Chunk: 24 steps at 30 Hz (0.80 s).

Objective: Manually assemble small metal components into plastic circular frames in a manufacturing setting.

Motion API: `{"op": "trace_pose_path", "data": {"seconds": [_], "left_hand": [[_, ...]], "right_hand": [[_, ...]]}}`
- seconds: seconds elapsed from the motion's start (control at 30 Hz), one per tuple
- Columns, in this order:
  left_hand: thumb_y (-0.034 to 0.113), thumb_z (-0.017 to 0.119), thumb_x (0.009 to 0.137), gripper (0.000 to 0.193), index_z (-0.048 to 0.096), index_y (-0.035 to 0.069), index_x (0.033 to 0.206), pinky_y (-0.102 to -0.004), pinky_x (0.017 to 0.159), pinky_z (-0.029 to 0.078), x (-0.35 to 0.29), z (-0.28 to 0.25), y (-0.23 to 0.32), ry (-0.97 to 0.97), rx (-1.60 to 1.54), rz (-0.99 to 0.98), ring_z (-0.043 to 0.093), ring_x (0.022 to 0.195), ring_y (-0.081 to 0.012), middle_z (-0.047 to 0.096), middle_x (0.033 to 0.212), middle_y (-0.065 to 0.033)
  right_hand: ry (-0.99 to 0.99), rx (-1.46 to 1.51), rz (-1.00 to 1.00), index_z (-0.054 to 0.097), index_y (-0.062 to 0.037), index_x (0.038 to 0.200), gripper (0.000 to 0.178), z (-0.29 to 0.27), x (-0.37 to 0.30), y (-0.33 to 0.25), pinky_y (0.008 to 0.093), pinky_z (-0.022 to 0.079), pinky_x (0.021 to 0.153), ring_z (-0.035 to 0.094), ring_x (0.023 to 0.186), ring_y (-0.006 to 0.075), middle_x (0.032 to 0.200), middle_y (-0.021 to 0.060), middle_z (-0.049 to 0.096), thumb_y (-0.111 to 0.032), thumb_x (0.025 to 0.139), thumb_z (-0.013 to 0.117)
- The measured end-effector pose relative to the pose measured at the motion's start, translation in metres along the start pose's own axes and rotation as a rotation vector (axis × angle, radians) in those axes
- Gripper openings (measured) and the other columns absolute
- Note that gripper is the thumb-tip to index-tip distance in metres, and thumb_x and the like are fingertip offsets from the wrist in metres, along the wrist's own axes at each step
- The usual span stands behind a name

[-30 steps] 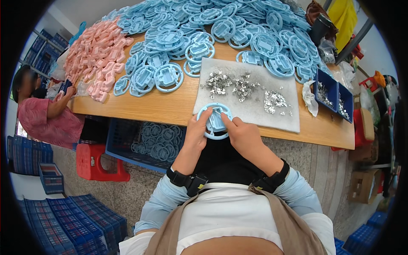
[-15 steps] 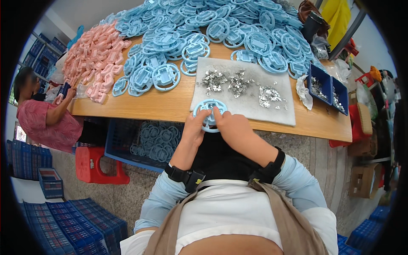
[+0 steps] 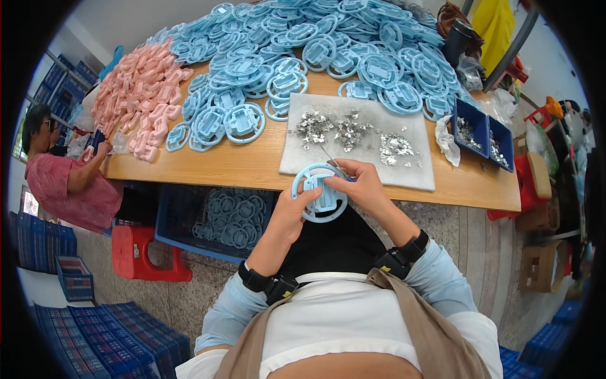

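Observation:
A light blue plastic steering-wheel-shaped part (image 3: pixel 326 197) is held over my lap, just in front of the table's edge. My left hand (image 3: pixel 291 213) grips its left side, the thumb lying on its middle. My right hand (image 3: pixel 361 184) is closed at its upper right, around a thin metal tool (image 3: pixel 330 157) with a bit of blue by the fingers; its exact kind is hard to make out. Past the hands lies a white felt-like mat (image 3: pixel 372 112) with heaps of small silvery metal pieces (image 3: pixel 353 134).
Many more blue parts (image 3: pixel 252 66) cover the table's far side, with pink plastic parts (image 3: pixel 142 88) at the left. Two blue bins (image 3: pixel 485 129) of metal pieces stand right. Below are a blue crate (image 3: pixel 189 227) and a red stool (image 3: pixel 142 252). A person (image 3: pixel 69 164) sits at the left.
The blue part has come down toward me and its face shows more fully. My right hand has shifted right, off the part's middle, and the thin tool now shows above the fingers.

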<state>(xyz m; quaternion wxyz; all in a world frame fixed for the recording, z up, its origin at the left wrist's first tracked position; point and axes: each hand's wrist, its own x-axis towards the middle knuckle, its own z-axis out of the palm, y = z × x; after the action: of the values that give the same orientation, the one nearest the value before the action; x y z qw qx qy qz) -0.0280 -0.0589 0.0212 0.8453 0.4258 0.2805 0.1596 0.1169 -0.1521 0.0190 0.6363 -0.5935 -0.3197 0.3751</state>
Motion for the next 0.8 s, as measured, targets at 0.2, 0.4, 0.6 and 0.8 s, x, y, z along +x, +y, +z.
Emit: {"op": "trace_pose_path", "data": {"seconds": [0.2, 0.4, 0.6, 0.8], "left_hand": [[0.014, 0.068, 0.076, 0.033, 0.058, -0.002, 0.102, -0.0232, 0.067, 0.047, -0.013, -0.029, 0.016, -0.240, 0.412, -0.050, 0.059, 0.076, -0.0084, 0.062, 0.090, -0.0054], [0.026, 0.065, 0.080, 0.039, 0.055, 0.002, 0.110, -0.0225, 0.059, 0.051, 0.006, -0.026, 0.021, -0.306, 0.455, -0.137, 0.061, 0.076, -0.0089, 0.062, 0.093, -0.0046], [0.028, 0.057, 0.087, 0.034, 0.050, 0.007, 0.113, -0.0283, 0.067, 0.056, 0.021, -0.014, 0.009, -0.017, -0.072, 0.040, 0.063, 0.084, -0.0151, 0.061, 0.096, -0.0057], [0.025, 0.058, 0.086, 0.029, 0.052, 0.007, 0.109, -0.0254, 0.060, 0.054, 0.024, -0.017, 0.008, 0.082, -0.117, 0.111, 0.061, 0.075, -0.0117, 0.061, 0.092, -0.0027]], "right_hand": [[-0.354, -0.288, -0.063, 0.063, 0.0008, 0.106, 0.040, -0.005, -0.001, -0.020, 0.0245, 0.047, 0.061, 0.059, 0.069, 0.0095, 0.081, 0.0073, 0.066, -0.016, 0.071, 0.073], [-0.114, -0.404, -0.195, 0.065, -0.0030, 0.099, 0.032, -0.004, 0.000, -0.010, 0.0290, 0.047, 0.062, 0.062, 0.071, 0.0167, 0.081, 0.0104, 0.066, -0.021, 0.073, 0.069], [0.288, -0.913, -0.234, 0.067, -0.0044, 0.083, 0.014, -0.088, 0.006, -0.009, 0.0357, 0.047, 0.062, 0.060, 0.070, 0.0275, 0.076, 0.0126, 0.062, -0.015, 0.074, 0.063], [0.264, -1.072, -0.368, 0.066, -0.0034, 0.082, 0.015, -0.086, 0.022, -0.004, 0.0383, 0.043, 0.061, 0.056, 0.068, 0.0305, 0.071, 0.0120, 0.056, -0.016, 0.074, 0.063]]}}
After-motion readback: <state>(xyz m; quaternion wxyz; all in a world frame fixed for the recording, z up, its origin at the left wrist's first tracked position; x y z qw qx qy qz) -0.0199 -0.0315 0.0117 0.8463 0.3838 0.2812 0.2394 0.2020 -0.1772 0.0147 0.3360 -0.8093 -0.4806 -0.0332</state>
